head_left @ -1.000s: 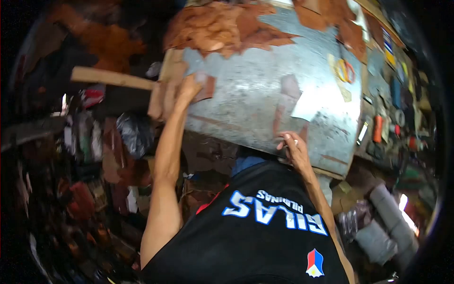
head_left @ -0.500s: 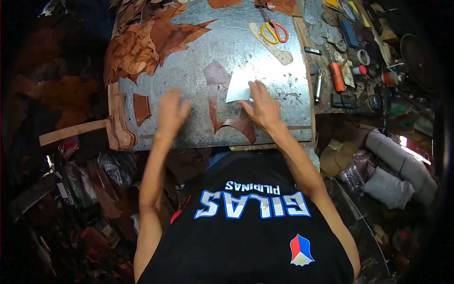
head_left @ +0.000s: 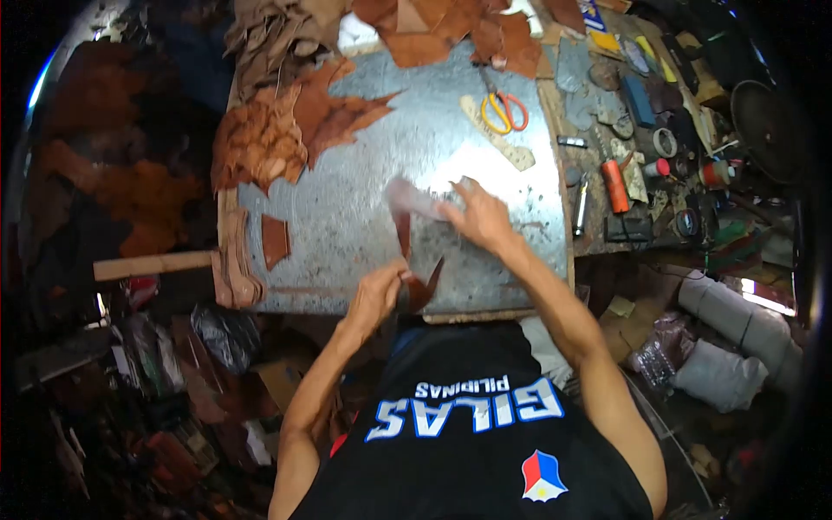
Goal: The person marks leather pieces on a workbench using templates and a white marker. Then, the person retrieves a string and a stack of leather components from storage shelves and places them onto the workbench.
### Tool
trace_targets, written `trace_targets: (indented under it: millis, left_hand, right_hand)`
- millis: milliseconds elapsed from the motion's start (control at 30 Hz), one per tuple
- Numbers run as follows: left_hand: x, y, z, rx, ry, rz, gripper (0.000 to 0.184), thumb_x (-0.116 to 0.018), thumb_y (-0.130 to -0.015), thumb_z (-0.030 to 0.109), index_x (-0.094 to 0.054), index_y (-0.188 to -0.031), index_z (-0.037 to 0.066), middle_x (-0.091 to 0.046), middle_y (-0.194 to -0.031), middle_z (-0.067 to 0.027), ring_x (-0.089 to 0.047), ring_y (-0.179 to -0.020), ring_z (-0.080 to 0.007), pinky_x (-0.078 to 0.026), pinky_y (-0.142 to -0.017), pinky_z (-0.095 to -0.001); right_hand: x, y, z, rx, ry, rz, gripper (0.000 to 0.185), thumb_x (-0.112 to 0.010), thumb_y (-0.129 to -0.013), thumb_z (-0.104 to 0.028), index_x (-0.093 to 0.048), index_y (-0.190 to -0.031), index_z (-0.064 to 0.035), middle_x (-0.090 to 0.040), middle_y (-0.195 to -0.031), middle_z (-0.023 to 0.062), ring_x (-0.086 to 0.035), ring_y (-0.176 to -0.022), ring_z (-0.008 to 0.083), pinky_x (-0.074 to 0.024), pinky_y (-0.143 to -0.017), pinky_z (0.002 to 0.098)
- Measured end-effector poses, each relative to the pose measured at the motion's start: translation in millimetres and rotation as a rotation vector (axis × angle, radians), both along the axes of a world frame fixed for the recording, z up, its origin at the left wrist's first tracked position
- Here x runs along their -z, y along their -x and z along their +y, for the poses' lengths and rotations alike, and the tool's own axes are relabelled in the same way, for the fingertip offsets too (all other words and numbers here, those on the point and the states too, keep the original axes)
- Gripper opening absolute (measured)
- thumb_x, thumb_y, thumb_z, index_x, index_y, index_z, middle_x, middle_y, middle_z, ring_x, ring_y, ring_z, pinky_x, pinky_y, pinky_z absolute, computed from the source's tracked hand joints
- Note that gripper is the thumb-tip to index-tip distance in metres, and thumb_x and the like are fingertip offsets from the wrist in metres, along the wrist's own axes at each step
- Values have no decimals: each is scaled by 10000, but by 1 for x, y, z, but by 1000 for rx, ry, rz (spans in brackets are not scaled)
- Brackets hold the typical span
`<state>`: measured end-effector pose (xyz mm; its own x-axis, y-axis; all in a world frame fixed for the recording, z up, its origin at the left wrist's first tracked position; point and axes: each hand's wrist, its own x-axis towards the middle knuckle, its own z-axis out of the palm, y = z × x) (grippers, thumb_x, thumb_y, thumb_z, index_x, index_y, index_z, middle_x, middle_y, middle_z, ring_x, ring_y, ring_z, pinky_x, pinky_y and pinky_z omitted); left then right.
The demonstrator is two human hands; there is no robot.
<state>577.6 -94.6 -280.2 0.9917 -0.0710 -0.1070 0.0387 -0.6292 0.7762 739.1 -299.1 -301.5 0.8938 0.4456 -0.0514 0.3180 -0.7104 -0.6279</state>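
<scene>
A thin brown leather piece with a cut-out, irregular outline stretches between my hands above the metal-topped table. My left hand is closed on its lower part near the front edge, and a pointed tail of leather sticks out to the right of the fingers. My right hand is closed at the leather's upper end, which looks pale and smeared by motion. The fingertips there are partly blurred. Beyond my right hand lie a tan pattern piece with writing and scissors with yellow and orange handles.
Brown hides cover the table's far left corner, and more leather lies at the back. A small leather piece and stacked curved strips sit at left. The right-hand bench holds an orange-handled tool and a blue block.
My left hand has moved right and taken hold of the leather, which is now lifted and bent. A pale, sharp-edged shape by my right hand no longer shows. The camera view has shifted.
</scene>
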Motion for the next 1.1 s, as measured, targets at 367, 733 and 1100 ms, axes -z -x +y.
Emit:
trace_targets:
  millis: [367,733,1100]
  left_hand:
    - [-53,-29,-108,600,234,22,334,-637,-838,57,-591,-1168,26,-589,-1164,-190,-622,-963,-372,-528,-813,-395]
    - [4,-38,-80,953,17,-175,440,-637,-872,174,-526,-1276,40,-502,-1292,-256,-548,-1088,-417,-468,-920,-446]
    - [-12,-25,-59,673,-32,115,454,-643,-885,212,-528,-1268,-3,-508,-1320,-224,-505,-1192,-405,-433,-984,-430]
  right_hand:
    - [-60,161,-129,125,-552,991,382,-678,-874,-342,-663,-1077,-20,-653,-836,27,-578,-725,90,-456,-620,248]
    - [48,375,-174,1228,163,335,319,-599,-897,-271,-640,-985,33,-640,-742,129,-601,-581,203,-478,-592,352]
    - [-10,41,-278,905,200,-343,327,-616,-868,-309,-677,-1017,-25,-646,-938,215,-620,-911,408,-493,-772,466]
